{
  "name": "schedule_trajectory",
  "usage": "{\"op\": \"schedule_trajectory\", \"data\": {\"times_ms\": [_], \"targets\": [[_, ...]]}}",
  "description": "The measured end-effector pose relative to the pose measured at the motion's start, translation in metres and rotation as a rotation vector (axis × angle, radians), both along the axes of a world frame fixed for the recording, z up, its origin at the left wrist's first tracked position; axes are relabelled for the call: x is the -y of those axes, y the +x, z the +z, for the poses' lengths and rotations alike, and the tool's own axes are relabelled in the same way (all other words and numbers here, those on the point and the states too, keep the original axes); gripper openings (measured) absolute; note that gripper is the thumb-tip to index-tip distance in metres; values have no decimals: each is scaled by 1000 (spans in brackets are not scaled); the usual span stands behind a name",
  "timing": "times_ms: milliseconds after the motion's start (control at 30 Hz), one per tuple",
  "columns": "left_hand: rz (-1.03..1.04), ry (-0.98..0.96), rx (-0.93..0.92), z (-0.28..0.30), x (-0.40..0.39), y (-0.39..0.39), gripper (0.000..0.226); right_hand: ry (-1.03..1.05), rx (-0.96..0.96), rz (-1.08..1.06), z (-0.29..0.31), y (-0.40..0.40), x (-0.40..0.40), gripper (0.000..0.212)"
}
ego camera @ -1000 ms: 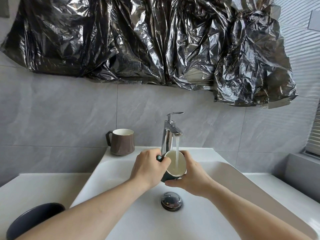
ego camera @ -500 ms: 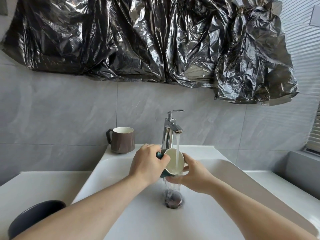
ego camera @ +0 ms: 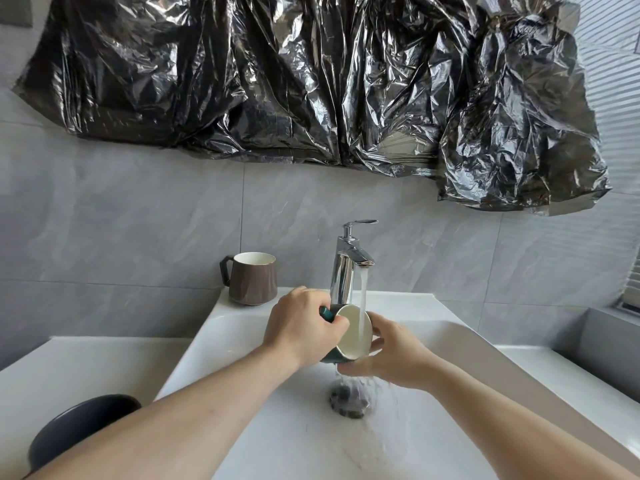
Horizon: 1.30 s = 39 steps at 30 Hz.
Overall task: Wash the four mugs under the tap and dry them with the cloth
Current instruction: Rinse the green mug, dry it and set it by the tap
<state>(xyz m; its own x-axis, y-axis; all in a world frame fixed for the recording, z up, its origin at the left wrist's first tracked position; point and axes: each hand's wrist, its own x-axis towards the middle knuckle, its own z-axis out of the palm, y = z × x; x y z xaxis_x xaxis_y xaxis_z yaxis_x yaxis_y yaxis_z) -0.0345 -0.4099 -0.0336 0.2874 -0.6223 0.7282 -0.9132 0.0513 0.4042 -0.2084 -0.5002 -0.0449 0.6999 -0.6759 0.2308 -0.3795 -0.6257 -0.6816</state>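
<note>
Gripping the teal mug (ego camera: pixel 341 355) by its handle side, the left hand (ego camera: pixel 300 329) is curling its fingers round the body and tilting it on its side, mouth facing near. The right hand (ego camera: pixel 389 355) is cupping the lower rim, fingers bent round it, so both grips are holding the one mug. Water is running from the tap (ego camera: pixel 349 268) across the white interior and spilling over the right hand onto the drain (ego camera: pixel 349 398) of the sink (ego camera: pixel 221 341).

Step in hand, by judgement: rinsing. The next move is calling for emptying the mug fully and finding the cloth, which is not showing.

A brown mug (ego camera: pixel 252 278) is standing upright on the counter far left of the tap. A dark rounded object (ego camera: pixel 79 427) is lying near left; whether it is a mug cannot be told.
</note>
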Motion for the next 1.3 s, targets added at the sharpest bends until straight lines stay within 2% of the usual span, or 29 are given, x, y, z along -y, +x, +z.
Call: {"op": "schedule_trajectory", "data": {"times_ms": [400, 733, 967, 1133, 1300], "targets": [[12, 58, 58, 5, -10, -3, 42, 79, -81, 57, -2, 0, 1, 75], [-123, 131, -93, -1, -6, -1, 38, 52, -157, 16, -3, 0, 2, 75], [-196, 189, -125, -5, -4, 0, 40, 44, -99, -19, -2, -3, 6, 93], [-164, 225, -65, -8, -3, 0, 44, -36, -81, -39, -2, -4, 10, 96], [-135, 224, -93, -11, -1, 0, 47, -41, 11, -42, 0, -7, 16, 94]]}}
